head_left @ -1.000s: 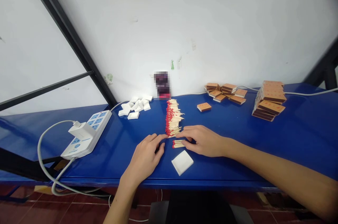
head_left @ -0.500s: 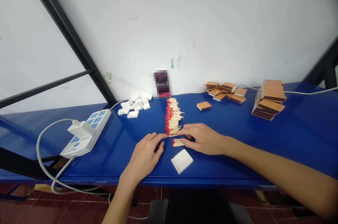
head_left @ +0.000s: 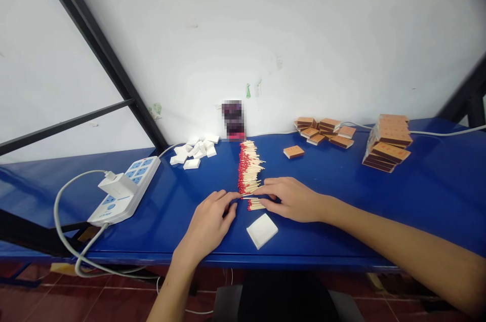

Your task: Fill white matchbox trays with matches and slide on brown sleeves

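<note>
A long pile of red-headed matches lies on the blue table, heads to the left. My left hand rests beside its near end, index fingertip at the match heads and thumb held apart. From the other side my right hand reaches in, index finger stretched to the stick ends. Its thumb lies by a small row of matches just in front of the pile. A single match lies between the pile and this row. Neither hand grips anything that I can see. Nearer me is a white matchbox tray.
More white trays lie heaped at the back left. Orange matchbox sleeves are scattered at the back right, beside a larger stack of matchboxes. A power strip with a plugged-in charger and looping cable stands left.
One match at the pile's near edge has shifted slightly towards me, into the gap before the small row. Both hands stay almost in place.
</note>
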`<state>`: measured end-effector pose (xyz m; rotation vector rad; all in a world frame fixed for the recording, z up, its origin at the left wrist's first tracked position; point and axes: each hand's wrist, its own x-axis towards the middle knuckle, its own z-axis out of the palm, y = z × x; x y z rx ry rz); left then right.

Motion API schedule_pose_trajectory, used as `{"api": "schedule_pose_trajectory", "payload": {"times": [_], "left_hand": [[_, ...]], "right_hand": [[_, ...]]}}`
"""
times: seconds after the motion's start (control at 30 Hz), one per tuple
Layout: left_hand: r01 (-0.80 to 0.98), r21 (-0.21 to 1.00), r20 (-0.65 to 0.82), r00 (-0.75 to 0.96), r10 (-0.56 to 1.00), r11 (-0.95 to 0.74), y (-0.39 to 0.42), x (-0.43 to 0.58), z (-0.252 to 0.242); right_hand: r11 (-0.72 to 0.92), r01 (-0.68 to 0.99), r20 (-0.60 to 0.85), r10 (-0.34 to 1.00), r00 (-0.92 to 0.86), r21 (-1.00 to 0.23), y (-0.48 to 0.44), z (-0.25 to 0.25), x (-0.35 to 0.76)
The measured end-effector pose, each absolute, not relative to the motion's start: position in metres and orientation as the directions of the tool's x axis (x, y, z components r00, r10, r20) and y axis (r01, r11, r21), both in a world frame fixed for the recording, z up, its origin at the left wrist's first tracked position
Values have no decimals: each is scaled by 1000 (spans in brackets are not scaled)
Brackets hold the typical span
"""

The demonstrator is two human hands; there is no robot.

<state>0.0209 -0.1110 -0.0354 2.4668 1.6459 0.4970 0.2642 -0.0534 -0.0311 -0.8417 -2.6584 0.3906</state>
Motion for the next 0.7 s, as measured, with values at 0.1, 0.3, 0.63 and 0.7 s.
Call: {"api": "schedule_pose_trajectory", "payload": {"times": [0.1,0.3,0.63,0.7], "left_hand": [[864,303,193,357,914,-401,-111,20,-35],[852,309,186,381,906,-422,-111,21,-36],[836,258,176,452,875,-484,-111,19,-35],[826,261,173,470,866,-500,-111,19,-36]], "right_hand": [[789,507,219,594,-774,-349,-53,-32,264],[790,502,225,592,-774,-352,-53,-32,264],[790,484,241,588,-772,-377,-52,-32,265],[788,482,249,591,-768,-384,-52,-32,265]]}}
